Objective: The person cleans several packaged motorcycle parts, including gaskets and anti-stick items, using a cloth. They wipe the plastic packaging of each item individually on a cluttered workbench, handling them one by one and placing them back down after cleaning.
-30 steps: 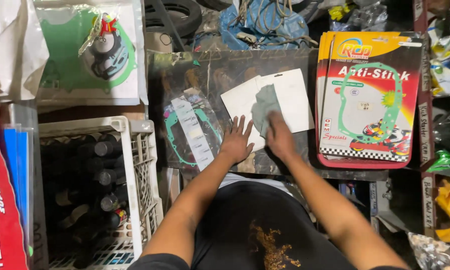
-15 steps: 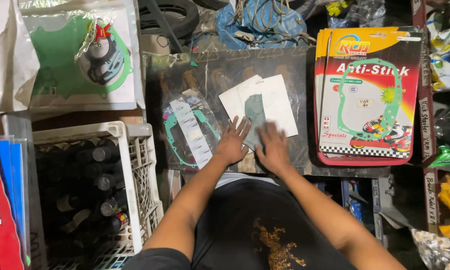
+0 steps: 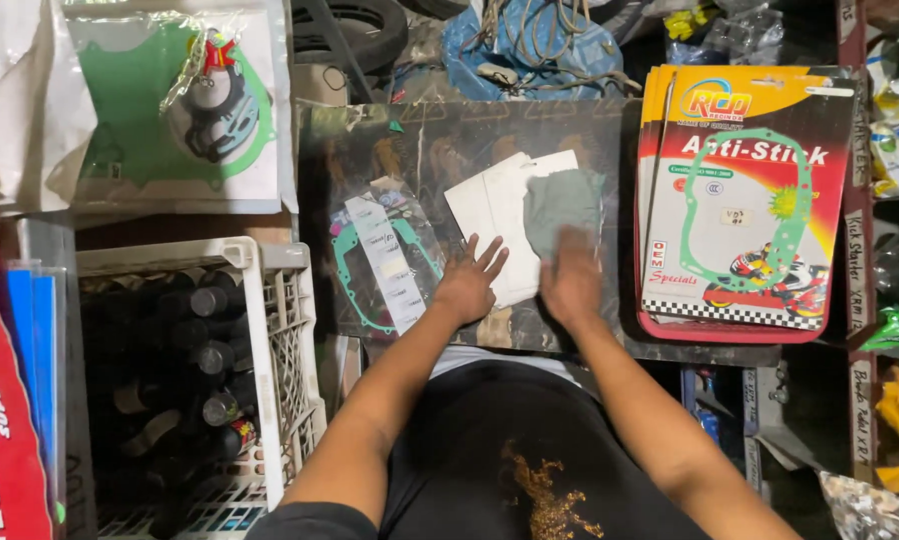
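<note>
To the left of your left fingers a clear bag with a green gasket (image 3: 375,262) and a white paper strip lies on the dark work board (image 3: 410,150), close to your thumb but not touching it. Further left stands a white plastic crate (image 3: 270,330) full of dark bottles, and beyond it, at the edge, a red package (image 3: 5,400). Far beyond your left fingertips a white card with a green gasket sheet (image 3: 140,110) lies flat. To the right of your right fingers a stack of red and yellow gasket cards (image 3: 745,200) covers the board edge, just beside the white sheet. Past both sets of fingertips you see a blue bag with cords (image 3: 530,45) and a tyre (image 3: 355,25). Nothing stands between your hands and the sheet.

Both your forearms reach forward from your body, almost side by side. Your left hand (image 3: 467,285) lies palm down, its fingers spread apart and flat, pressing the near left corner of the white sheet (image 3: 495,215). Your right hand (image 3: 573,285) is blurred; it lies palm down on a grey-green cloth (image 3: 560,205), and I cannot tell if its fingers are apart or together.

The white sheet is flat, a little turned, with a faint line pattern. It lies in the middle of the board, under both your fingertips; the cloth covers its right part.
</note>
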